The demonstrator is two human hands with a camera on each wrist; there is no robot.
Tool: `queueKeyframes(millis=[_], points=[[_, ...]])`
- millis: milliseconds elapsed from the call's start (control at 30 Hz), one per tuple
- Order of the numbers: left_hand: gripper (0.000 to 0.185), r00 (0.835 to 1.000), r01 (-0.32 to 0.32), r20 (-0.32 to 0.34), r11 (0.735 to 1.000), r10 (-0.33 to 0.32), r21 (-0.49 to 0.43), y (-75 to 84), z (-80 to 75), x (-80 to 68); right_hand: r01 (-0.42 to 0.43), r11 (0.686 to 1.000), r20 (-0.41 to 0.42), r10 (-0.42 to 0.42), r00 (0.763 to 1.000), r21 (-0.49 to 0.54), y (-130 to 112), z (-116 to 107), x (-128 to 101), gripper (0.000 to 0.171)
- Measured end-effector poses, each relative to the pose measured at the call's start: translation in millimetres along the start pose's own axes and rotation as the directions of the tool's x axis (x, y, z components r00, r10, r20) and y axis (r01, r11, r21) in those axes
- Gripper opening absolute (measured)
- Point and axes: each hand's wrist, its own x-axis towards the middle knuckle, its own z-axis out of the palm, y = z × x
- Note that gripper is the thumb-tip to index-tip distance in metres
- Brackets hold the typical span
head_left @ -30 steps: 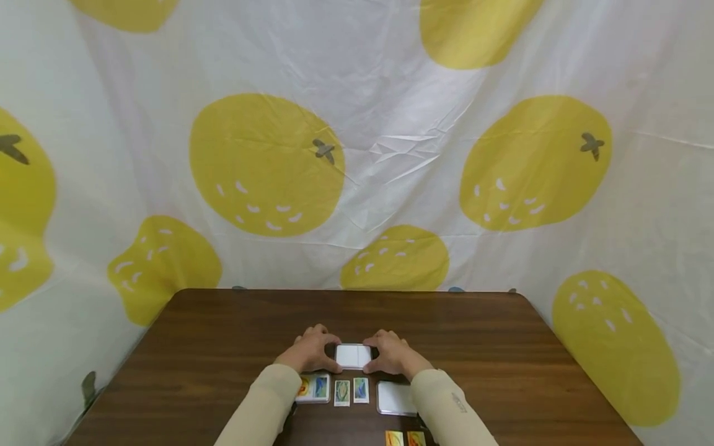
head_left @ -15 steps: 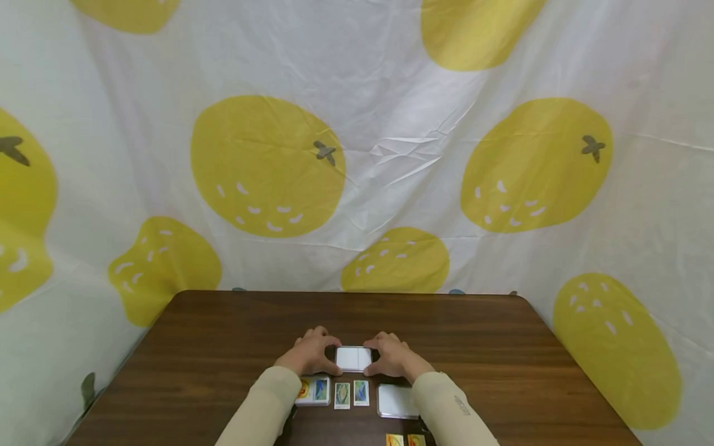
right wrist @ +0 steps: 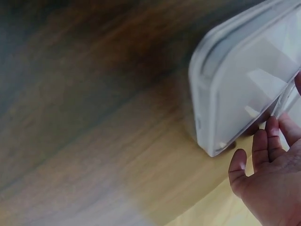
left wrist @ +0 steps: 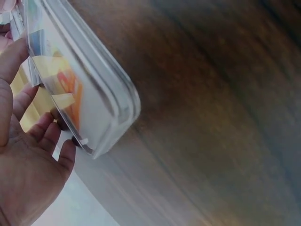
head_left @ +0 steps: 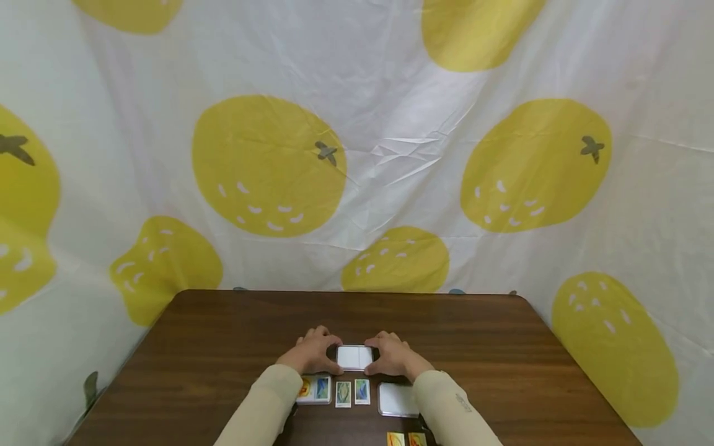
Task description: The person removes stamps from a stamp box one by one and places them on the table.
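From the head view we see a brown table [head_left: 223, 347] with a small clear box [head_left: 354, 357] near its middle. The left hand [head_left: 311, 355] grips the left end of the box and the right hand [head_left: 393, 356] grips the right end, with fingers curled round it. Just in front of the hands lie a second box with pictures in it [head_left: 314, 389], two picture cards [head_left: 352, 393] side by side, and a flat white lid [head_left: 397, 399]. Two more cards [head_left: 404, 439] peek in at the bottom edge. Behind the table hangs a white sheet with big yellow fruits [head_left: 268, 164]. The wrist views show none of that. The left wrist view shows the clear box [left wrist: 82, 89] very close, with yellow and orange shapes showing through its see-through side, and fingers [left wrist: 33, 136] against it. The right wrist view shows a rounded corner of the box [right wrist: 240, 89] above the wood, with fingers [right wrist: 265, 146] at its edge.
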Motion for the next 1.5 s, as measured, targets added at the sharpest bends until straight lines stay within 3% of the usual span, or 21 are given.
queueKeyframes(millis=[267, 467, 633, 900, 1200, 1500], points=[[0.06, 0.999, 0.01, 0.034, 1.0, -0.01, 0.01, -5.3, 0.7, 2.4, -0.005, 1.0, -0.017, 0.006, 1.0, 0.008, 0.3, -2.3, -2.9, 0.073], [0.062, 0.998, 0.031, 0.049, 0.998, -0.028, -0.061, -6.8, -8.5, -0.8, -0.018, 0.997, -0.061, 0.022, 0.998, 0.073, 4.9, -10.0, -6.9, 0.065], [0.065, 0.998, 0.048, 0.033, 0.994, -0.045, -0.096, -10.9, -17.4, -8.8, 0.001, 0.992, -0.11, 0.013, 0.994, 0.127, 6.0, -13.8, -9.7, 0.057], [0.069, 0.997, 0.078, 0.008, 0.99, -0.078, -0.115, -25.5, -25.9, -23.0, 0.101, 0.977, -0.176, -0.068, 0.982, 0.187, -4.1, -13.5, -13.7, 0.049], [0.065, 0.997, 0.072, -0.01, 0.989, -0.073, -0.128, -31.7, -27.6, -39.2, 0.127, 0.955, -0.169, -0.084, 0.982, 0.268, -20.4, -1.4, -20.5, 0.049], [0.064, 0.999, 0.021, -0.039, 0.982, -0.028, -0.187, -33.0, -28.6, -54.2, 0.135, 0.943, -0.151, -0.092, 0.984, 0.305, -40.7, 4.7, -27.5, 0.051]])
